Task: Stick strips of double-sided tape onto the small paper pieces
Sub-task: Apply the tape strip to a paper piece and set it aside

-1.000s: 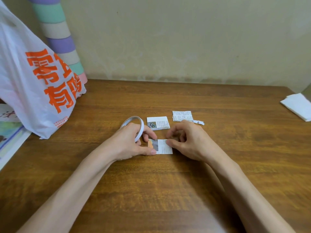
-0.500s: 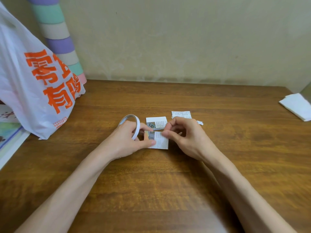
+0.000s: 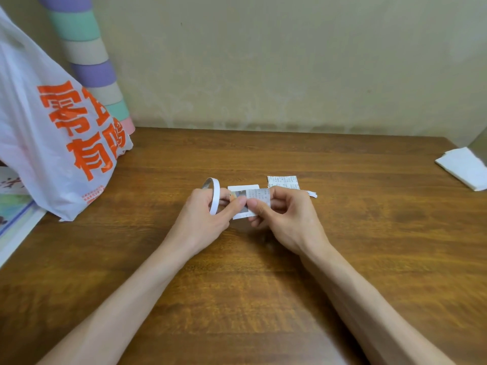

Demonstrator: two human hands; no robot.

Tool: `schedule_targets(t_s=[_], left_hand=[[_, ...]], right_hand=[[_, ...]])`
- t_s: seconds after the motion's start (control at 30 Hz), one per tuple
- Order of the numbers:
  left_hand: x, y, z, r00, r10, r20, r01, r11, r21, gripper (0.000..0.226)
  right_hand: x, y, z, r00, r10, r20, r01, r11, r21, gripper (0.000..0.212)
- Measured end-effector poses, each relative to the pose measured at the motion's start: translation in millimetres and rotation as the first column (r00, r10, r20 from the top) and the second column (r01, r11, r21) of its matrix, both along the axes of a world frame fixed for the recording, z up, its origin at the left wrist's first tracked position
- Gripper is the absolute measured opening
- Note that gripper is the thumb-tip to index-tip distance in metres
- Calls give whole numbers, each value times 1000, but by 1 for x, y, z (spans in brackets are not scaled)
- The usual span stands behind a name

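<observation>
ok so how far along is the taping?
Done: nothing I can confirm; no tape strip shows on any piece. In hand: the left hand, with the tape roll looped over its fingers, and the right hand pinch one paper piece between them. Left: taping that one, then probably the white piece and the printed piece lying behind it.

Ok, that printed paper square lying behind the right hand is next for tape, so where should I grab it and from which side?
Probably its far right corner, from above and behind. The paper square lies flat on the table, so lift a corner with a fingertip and pinch; the right hand hides its near edge.
</observation>
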State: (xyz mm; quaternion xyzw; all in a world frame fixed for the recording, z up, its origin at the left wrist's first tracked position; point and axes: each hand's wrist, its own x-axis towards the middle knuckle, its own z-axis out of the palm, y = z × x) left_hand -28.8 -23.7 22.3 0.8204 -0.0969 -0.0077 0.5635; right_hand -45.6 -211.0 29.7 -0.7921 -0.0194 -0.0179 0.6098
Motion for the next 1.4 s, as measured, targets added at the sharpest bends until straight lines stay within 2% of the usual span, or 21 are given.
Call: schedule_targets(t_s=[0.1, 0.27, 0.43, 0.53, 0.7, 0.8, 0.97, 1.1, 1.27, 1.4], left_hand=[[0, 1, -1, 1000, -8, 10, 9, 998, -70, 29], [2, 6, -3, 997, 16, 76, -16, 1000, 5, 28], [0, 1, 1, 994, 31, 108, -34, 999, 25, 27], [1, 2, 2, 991, 43, 128, -50, 997, 56, 31], [-1, 0, 1, 990, 52, 131, -63, 995, 83, 35], [-2, 0, 2, 995, 34, 91, -35, 999, 17, 37], [0, 4, 2, 990, 69, 123, -75, 996, 46, 36], [0, 2, 0, 982, 69, 175, -84, 993, 77, 39], [-1, 3, 2, 985, 67, 158, -72, 997, 26, 34], [0, 4, 1, 980, 47, 192, -58, 997, 53, 44]], right_hand=[[0, 1, -1, 999, -16, 33, 15, 999, 52, 10], [1, 2, -3, 999, 45, -2, -44, 987, 157, 18], [1, 6, -7, 995, 21, 93, -25, 999, 34, 20], [2, 9, -8, 995, 11, 95, -18, 997, 69, 28], [4, 4, -11, 994, -13, 106, 8, 999, 51, 21], [4, 6, -10, 992, -10, 123, 0, 996, 84, 31], [3, 8, -10, 997, 30, 71, -40, 989, 144, 39], [3, 8, -10, 997, 32, 69, -40, 992, 121, 31], [1, 10, -10, 994, 27, 104, -39, 992, 118, 36], [1, 10, -8, 995, 28, 93, -41, 990, 135, 19]])
